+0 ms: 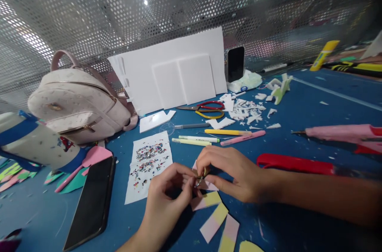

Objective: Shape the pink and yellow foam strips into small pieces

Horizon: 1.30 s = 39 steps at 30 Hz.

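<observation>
A paper piece (205,183) is pinched above the surface (313,109), near the middle of its front edge. Both grips are closed on it, left hand (168,194) and right hand (231,174). A shiny bit (200,179) is pressed against it, so light, steady fingertip pressure is probably best. Strips (215,217) lie nearer the front edge, and a sequin sheet (149,164) lies toward the left edge.

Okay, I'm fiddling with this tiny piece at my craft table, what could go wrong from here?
1. The left hand works right beside the sequins on their white sheet; a nudge could scatter them.
2. The small shiny piece, pinched between the left hand and the right hand, might slip and get lost among the paper strips.
3. The right forearm lies close to the red tool; drawing back could knock it.
</observation>
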Each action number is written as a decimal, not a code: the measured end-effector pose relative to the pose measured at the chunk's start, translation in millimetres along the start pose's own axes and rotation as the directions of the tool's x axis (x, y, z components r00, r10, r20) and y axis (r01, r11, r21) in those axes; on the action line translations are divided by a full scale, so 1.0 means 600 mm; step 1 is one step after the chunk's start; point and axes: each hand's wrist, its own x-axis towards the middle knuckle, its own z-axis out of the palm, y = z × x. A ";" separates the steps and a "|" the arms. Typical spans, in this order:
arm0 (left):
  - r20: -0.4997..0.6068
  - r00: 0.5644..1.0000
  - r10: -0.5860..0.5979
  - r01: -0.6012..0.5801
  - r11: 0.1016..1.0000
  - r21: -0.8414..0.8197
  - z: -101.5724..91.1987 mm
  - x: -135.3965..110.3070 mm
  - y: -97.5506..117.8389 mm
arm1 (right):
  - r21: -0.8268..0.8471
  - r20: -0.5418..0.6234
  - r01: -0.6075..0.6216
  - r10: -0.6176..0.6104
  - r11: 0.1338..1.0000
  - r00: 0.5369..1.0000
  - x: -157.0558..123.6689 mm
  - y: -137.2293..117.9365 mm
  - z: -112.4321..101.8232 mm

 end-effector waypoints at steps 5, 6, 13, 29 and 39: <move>0.007 1.000 -0.019 0.019 1.000 0.015 -0.002 0.003 -0.002 | -0.074 0.038 0.017 -0.014 0.997 0.999 0.000 0.000 0.001; 0.016 1.000 -0.021 0.021 1.000 0.013 -0.002 0.004 -0.002 | -0.079 0.033 0.019 -0.016 0.997 0.999 0.001 0.001 0.001; 0.021 0.999 -0.026 0.027 0.998 -0.051 -0.002 0.006 -0.007 | -0.072 0.018 -0.025 0.027 0.997 0.999 -0.001 0.005 0.002; 0.065 0.998 0.009 -0.022 0.978 0.206 -0.007 0.010 -0.009 | -0.012 -0.044 -0.043 0.042 0.999 0.998 0.002 0.007 0.003; 0.055 0.998 0.036 -0.047 0.973 0.228 -0.007 0.008 -0.009 | -0.040 -0.051 -0.052 0.050 0.998 0.997 0.002 0.003 0.002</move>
